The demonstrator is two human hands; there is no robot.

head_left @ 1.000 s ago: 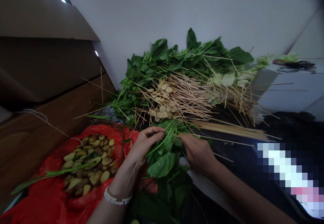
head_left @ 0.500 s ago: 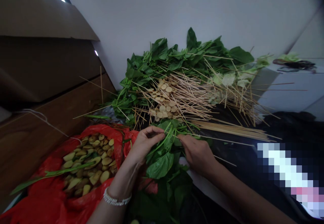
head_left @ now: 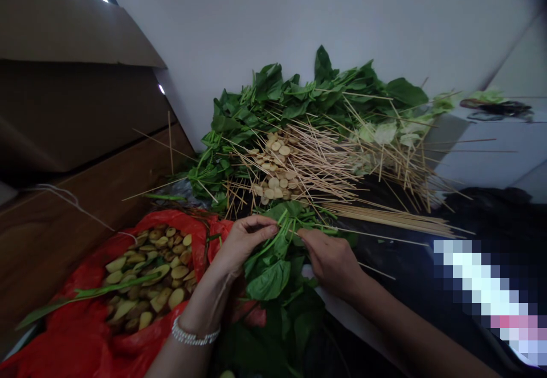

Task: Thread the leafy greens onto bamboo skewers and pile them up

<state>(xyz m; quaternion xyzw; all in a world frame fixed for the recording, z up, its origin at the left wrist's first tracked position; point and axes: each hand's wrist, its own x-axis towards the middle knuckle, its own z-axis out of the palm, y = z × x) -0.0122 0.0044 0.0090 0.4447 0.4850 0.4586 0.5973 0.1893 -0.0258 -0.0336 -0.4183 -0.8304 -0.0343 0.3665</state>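
Note:
My left hand (head_left: 247, 242) is closed, pinching the stems of a bunch of leafy greens (head_left: 270, 280) between thumb and fingertips. Just across from it, my right hand (head_left: 331, 259) is closed around a thin bamboo skewer (head_left: 378, 271), whose tail sticks out behind the hand to the right. The skewer's front end is at the green stems; whether it pierces them I cannot make out. Beneath both hands lie more loose green leaves (head_left: 299, 318), dark and partly hidden by my arms. A bundle of bare skewers (head_left: 393, 218) lies just beyond my right hand.
At the left, a red plastic bag (head_left: 81, 315) holds cut potato pieces (head_left: 149, 281). Skewered potato slices (head_left: 277, 184), skewered greens (head_left: 273, 85) and skewered pale cabbage leaves (head_left: 384, 134) are heaped against the white wall (head_left: 299, 13). A cardboard box (head_left: 77, 110) stands at the far left.
The hanging leaves have shifted slightly left with the bunch. Both hands keep nearly the same place and grip.

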